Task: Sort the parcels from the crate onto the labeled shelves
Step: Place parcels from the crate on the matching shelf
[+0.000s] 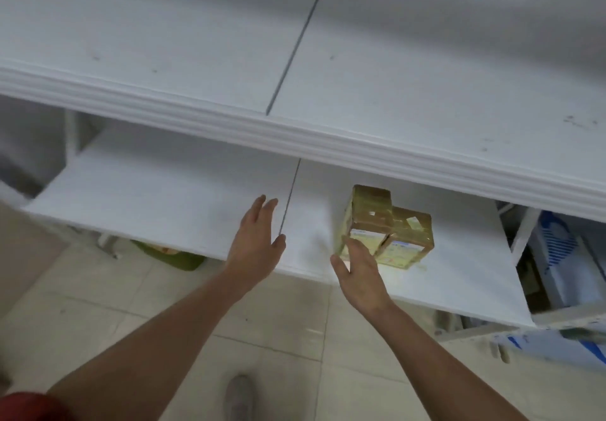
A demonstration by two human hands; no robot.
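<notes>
While hands [360, 278] hover open, upper shelf [360, 146] overhangs parcel [392, 223].

Beige floor tiles [278, 338] stretch beneath white shelving [328, 138], a green container [170, 258] tucked under the lower board.

Both forearms bare, extended forward, converging slightly toward the wrists.

Left grip [255, 243]: to the left of the parcel [390, 227], apart from it. Fingers straight and close together, thumb set apart, palm turned inward. Holds nothing.

Right grip [360, 273]: just in front of the parcel's near-left corner. Fingers straight, thumb splayed left. Fingertips [354, 246] overlap that corner; contact cannot be told.
</notes>
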